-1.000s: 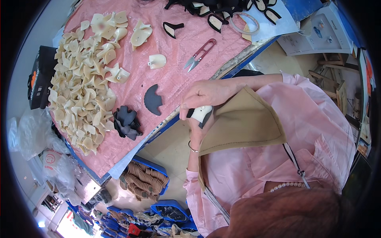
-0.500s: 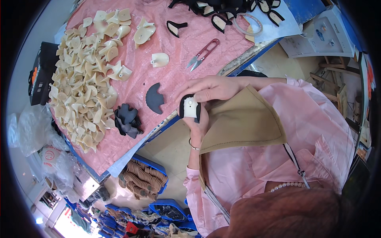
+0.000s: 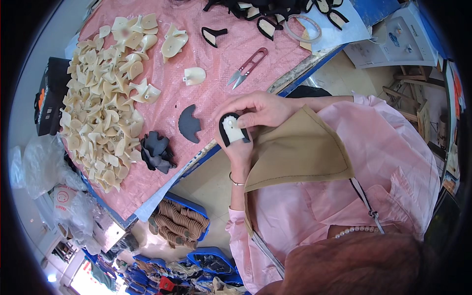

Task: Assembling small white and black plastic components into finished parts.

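Just off the table's edge, a cream plastic piece (image 3: pixel 231 131) with a black fabric border is between my hands. My left hand (image 3: pixel 241 152), a bracelet on its wrist, holds it from below; most of its fingers are hidden behind the piece. From the right, my right hand (image 3: pixel 265 109) has its thumb on the piece's black edge, its other fingers curved over the far side. On the table nearby lie a dark crescent-shaped fabric piece (image 3: pixel 189 124), a stack of similar dark pieces (image 3: pixel 157 152) and a bare cream piece (image 3: pixel 195 76).
A large heap of cream plastic pieces (image 3: pixel 105 98) covers the left of the pink sheet (image 3: pixel 169 103). Thread snips (image 3: pixel 249 68) lie beyond my hands, with black-edged pieces (image 3: pixel 268 28) and a tape roll (image 3: pixel 319 33) farther off. Below the table stands a blue crate (image 3: pixel 200 231) of ribbed brown material.
The held piece has tilted, and black fabric now borders more of its top edge. My right thumb has shifted slightly along its side. The table shifts slightly in view.
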{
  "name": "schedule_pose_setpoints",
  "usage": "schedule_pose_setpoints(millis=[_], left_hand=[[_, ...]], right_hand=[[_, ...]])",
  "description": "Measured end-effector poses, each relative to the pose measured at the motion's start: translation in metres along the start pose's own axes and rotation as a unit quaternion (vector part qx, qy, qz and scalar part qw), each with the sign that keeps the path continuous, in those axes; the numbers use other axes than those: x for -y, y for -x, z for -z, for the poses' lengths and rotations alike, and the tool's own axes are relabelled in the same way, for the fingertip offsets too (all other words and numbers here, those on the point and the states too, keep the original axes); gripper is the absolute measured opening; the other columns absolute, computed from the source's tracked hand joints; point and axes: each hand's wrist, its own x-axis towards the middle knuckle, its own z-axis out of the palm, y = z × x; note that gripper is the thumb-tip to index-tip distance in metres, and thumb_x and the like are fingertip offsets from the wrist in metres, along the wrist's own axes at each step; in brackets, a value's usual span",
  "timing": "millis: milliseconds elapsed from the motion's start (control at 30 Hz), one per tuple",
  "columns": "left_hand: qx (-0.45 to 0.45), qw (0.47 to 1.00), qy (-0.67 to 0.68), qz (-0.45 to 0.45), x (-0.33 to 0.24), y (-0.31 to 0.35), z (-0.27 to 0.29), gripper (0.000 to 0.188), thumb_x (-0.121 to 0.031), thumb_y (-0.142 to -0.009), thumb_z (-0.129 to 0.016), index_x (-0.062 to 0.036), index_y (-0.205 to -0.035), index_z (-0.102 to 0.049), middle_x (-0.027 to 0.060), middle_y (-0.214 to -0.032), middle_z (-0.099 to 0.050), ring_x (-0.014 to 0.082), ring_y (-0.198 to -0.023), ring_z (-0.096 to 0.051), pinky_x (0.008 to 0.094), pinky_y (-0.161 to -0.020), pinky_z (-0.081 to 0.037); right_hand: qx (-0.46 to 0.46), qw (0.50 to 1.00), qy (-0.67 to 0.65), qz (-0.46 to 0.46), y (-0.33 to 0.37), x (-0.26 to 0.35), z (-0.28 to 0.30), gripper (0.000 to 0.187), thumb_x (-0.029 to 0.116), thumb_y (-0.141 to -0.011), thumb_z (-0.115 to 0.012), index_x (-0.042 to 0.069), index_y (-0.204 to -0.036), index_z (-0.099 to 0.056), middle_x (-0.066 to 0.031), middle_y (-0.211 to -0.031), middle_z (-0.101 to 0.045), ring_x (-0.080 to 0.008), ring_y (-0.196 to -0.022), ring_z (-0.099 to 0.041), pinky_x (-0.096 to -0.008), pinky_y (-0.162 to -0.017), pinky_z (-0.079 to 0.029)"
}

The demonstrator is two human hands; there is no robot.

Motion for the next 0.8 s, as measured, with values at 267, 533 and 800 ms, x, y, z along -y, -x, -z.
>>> schedule_pose_setpoints(millis=[267, 533, 800], left_hand=[[0.048, 0.946, 0.112, 0.301, -0.048, -0.006, 0.002, 0.012, -0.005, -0.084, -0.051, 0.0061, -0.087, -0.056, 0.0064, -0.067, -0.056, 0.0126, -0.053, -0.052, 0.0252, -0.050, -0.042], [0.120, 0.930, 0.242, 0.250, -0.051, -0.011, 0.037, 0.040, -0.004, -0.081, -0.062, 0.0012, -0.116, -0.043, 0.0067, -0.099, -0.057, 0.0117, -0.083, -0.056, 0.0246, -0.073, -0.048], [-0.006, 0.977, 0.149, 0.151, -0.033, -0.008, 0.035, 0.020, -0.006, -0.090, -0.055, 0.0053, -0.106, -0.060, 0.0069, -0.092, -0.063, 0.0107, -0.082, -0.055, 0.0234, -0.075, -0.045]], right_hand=[[-0.104, 0.881, 0.328, 0.323, 0.007, -0.018, 0.013, 0.030, 0.000, -0.071, -0.068, 0.006, -0.100, -0.063, -0.0088, -0.098, -0.056, -0.0241, -0.077, -0.058, -0.0323, -0.067, -0.048], [-0.182, 0.946, 0.185, 0.195, 0.007, -0.019, 0.019, 0.014, 0.004, -0.077, -0.066, 0.004, -0.090, -0.062, -0.0060, -0.088, -0.057, -0.0186, -0.076, -0.055, -0.0282, -0.066, -0.044], [-0.133, 0.975, 0.122, 0.133, 0.007, -0.017, 0.011, 0.009, 0.005, -0.084, -0.061, 0.001, -0.092, -0.060, -0.0053, -0.084, -0.057, -0.0145, -0.075, -0.052, -0.0270, -0.067, -0.042]])
